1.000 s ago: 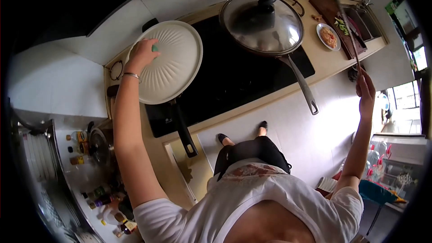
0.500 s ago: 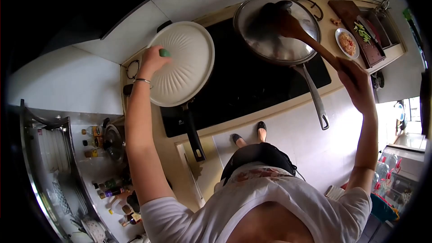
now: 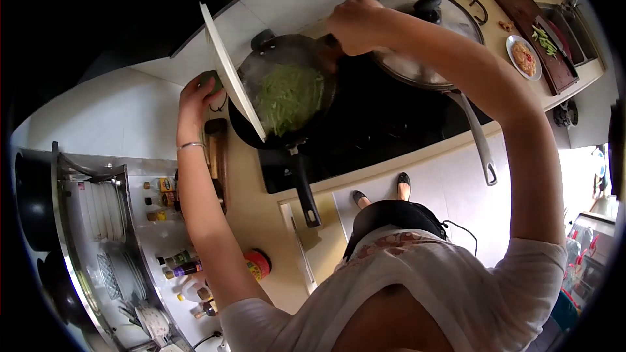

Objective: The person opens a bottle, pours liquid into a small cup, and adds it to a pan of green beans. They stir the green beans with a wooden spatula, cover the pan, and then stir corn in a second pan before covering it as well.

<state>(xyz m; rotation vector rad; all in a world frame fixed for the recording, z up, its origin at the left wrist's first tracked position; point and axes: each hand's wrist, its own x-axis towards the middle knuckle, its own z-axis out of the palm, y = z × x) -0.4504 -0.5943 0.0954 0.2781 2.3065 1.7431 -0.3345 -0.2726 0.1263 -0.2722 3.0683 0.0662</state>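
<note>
My left hand (image 3: 201, 91) is closed on the green knob of a cream lid (image 3: 233, 75), which stands tilted on edge above the left side of a dark pan (image 3: 238, 124). Green vegetable strips (image 3: 287, 98) lie in the pan, with light steam over them. Above the pan's right side, my right hand (image 3: 355, 25) grips a wooden spatula (image 3: 329, 52), whose blade reaches over the rim and is partly hidden by the hand. The pan's black handle (image 3: 305, 189) points toward my body.
A second pan with a glass lid (image 3: 417, 68) sits on the right of the black cooktop (image 3: 372, 150). Further right are a plate of food (image 3: 523, 57), a cutting board (image 3: 527, 16) with a knife and chopped greens, and a sink. Bottles (image 3: 186, 268) stand at lower left.
The cream lid has been lifted off the left pan and tilted left, showing the greens. My right hand has moved left with the spatula, from beside the glass-lidded pan to the left pan.
</note>
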